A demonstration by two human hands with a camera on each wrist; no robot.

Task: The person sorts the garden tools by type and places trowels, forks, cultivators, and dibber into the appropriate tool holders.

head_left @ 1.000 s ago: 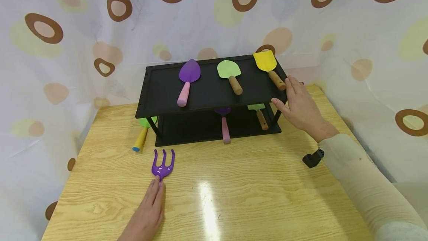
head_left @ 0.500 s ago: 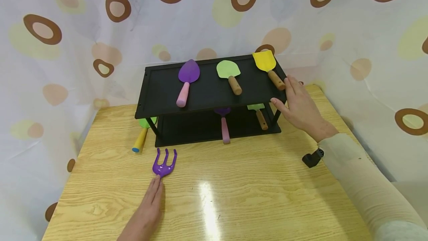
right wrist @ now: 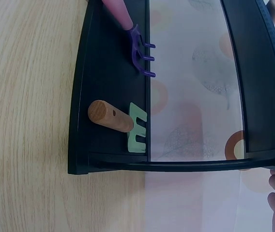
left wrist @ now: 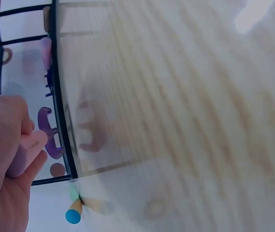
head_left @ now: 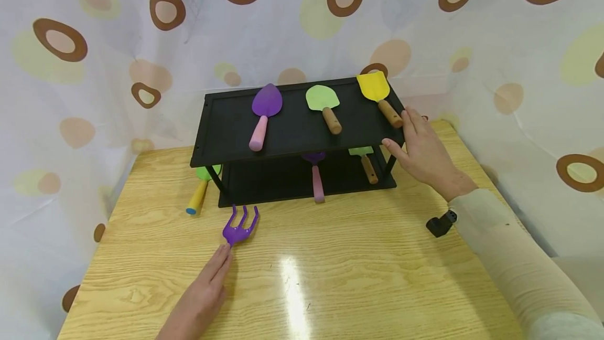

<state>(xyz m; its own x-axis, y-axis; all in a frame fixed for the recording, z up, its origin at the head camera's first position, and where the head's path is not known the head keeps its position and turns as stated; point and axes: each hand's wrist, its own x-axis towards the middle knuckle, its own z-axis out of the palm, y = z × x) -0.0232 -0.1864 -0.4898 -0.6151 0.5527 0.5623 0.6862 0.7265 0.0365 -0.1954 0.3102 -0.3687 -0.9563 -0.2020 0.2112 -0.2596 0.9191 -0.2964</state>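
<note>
My left hand (head_left: 200,295) grips a hand fork (head_left: 237,233) above the near left of the table, its purple prongs pointing toward the shelf. In the left wrist view, thumb and fingers wrap the fork's pink handle (left wrist: 27,153). My right hand (head_left: 424,148) rests with fairly straight fingers on the right end of a black two-tier shelf (head_left: 226,138), thumb at the front corner. On the top tier lie a purple trowel (head_left: 267,101), a light green trowel (head_left: 323,97) and a yellow shovel (head_left: 374,86).
The lower tier holds a second purple fork with a pink handle (head_left: 318,183) and a green fork with a wooden handle (right wrist: 111,116). A green tool with a yellow handle (head_left: 196,197) lies left of the shelf. A patterned curtain (head_left: 292,25) hangs behind the wooden table (head_left: 358,266).
My left hand has moved the fork slightly forward and right, its prongs now tilted more to the right. My right hand stays at the shelf's end.
</note>
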